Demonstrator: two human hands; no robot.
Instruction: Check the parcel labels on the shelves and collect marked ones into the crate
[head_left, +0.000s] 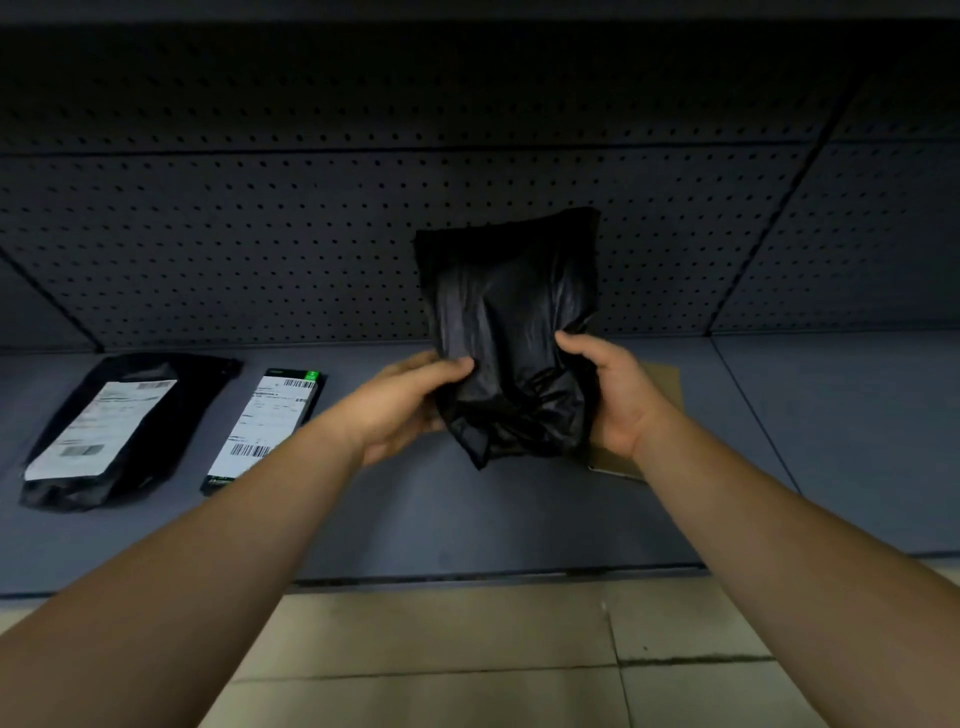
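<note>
Your hands hold the black plastic parcel (511, 332) upright above the shelf (519, 514), left hand (410, 402) pinching its lower left edge and right hand (615, 397) curled round its lower right edge; no label shows on the face toward you. A flat brown cardboard piece (660, 387) lies on the shelf behind your right hand. To the left, well apart, lie a labelled slim box (265, 428) and a labelled black bag (111, 431), with bare shelf running to the front lip and to the right.
</note>
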